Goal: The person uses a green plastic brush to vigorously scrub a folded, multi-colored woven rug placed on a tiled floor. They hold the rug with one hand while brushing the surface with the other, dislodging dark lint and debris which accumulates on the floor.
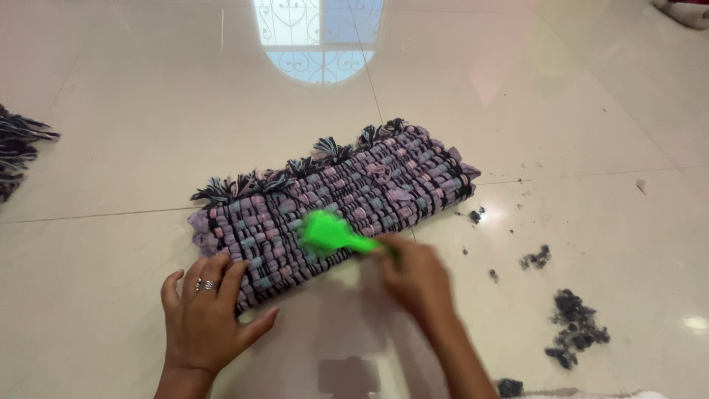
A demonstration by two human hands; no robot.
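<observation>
A folded woven rug [347,192] in purple, pink, blue and black lies on the shiny tiled floor, with dark tassels along its far edge. My left hand [207,314], wearing rings, presses flat on the rug's near left corner. My right hand [417,277] grips the handle of a bright green brush [329,233], whose head rests on the rug's near edge. The brush is motion-blurred.
Clumps of dark lint [576,332] and smaller bits [535,258] lie on the floor to the right. Another tasselled rug [18,151] shows at the left edge. A window reflection [317,37] shines on the tiles at the top.
</observation>
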